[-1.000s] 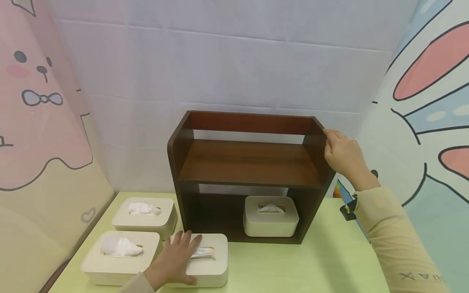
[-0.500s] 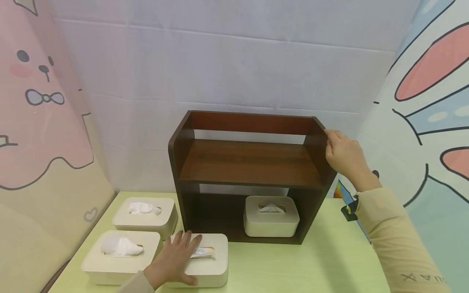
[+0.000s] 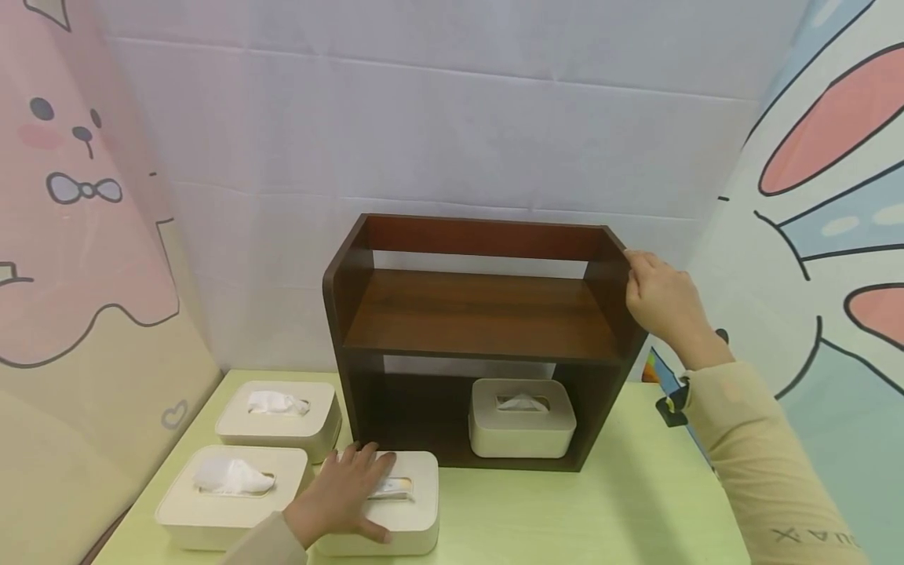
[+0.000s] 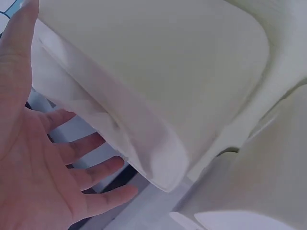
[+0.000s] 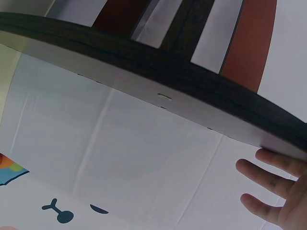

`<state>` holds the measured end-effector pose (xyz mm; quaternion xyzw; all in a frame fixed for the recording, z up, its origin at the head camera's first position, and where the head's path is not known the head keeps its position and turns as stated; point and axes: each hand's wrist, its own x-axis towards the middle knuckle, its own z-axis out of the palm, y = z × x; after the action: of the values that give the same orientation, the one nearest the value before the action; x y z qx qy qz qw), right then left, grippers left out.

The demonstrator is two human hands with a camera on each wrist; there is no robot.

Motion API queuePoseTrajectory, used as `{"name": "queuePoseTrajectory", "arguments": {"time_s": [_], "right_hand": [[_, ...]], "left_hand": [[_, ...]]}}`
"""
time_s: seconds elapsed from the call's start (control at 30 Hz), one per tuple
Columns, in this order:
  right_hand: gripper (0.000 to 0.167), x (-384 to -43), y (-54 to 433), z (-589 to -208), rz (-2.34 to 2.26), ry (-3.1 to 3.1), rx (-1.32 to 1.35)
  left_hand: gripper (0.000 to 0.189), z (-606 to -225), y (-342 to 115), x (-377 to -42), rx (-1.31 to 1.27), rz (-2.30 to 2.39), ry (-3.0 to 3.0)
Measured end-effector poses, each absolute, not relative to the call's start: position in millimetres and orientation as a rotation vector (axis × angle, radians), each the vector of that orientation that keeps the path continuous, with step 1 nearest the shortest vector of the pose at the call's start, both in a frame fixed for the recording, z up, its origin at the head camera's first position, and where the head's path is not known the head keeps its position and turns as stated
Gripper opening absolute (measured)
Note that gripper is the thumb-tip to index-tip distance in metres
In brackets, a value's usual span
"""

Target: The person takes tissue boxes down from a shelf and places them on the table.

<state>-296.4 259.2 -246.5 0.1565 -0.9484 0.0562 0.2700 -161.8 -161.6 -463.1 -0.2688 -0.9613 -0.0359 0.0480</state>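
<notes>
In the head view my left hand rests with spread fingers on a cream tissue box in front of the dark brown shelf. The left wrist view has the fingers apart and nearly straight beside the pale box. My right hand holds the upper edge of the shelf's right side panel. Seen from the right wrist, several fingers lie on the panel's outer side; the thumb is hidden. Another tissue box stands in the lower compartment, at its right.
Two more tissue boxes, a front one and a rear one, stand left of the shelf with white tissues sticking out. The light green table meets a white cloth backdrop. Printed cartoon cloths hang on both sides.
My left hand has shifted very slightly on the tissue box, its thumb a little further right. My right hand, the shelf and the boxes stay in place.
</notes>
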Motion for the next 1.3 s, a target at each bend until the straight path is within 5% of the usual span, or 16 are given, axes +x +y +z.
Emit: {"name": "queuePoseTrajectory", "arguments": {"time_s": [1.3], "right_hand": [[0.041,-293,256,-247,0.165,-2.568,0.415]], "left_hand": [[0.083,-449,-51,-225,-0.798,-0.067,-2.869]]}}
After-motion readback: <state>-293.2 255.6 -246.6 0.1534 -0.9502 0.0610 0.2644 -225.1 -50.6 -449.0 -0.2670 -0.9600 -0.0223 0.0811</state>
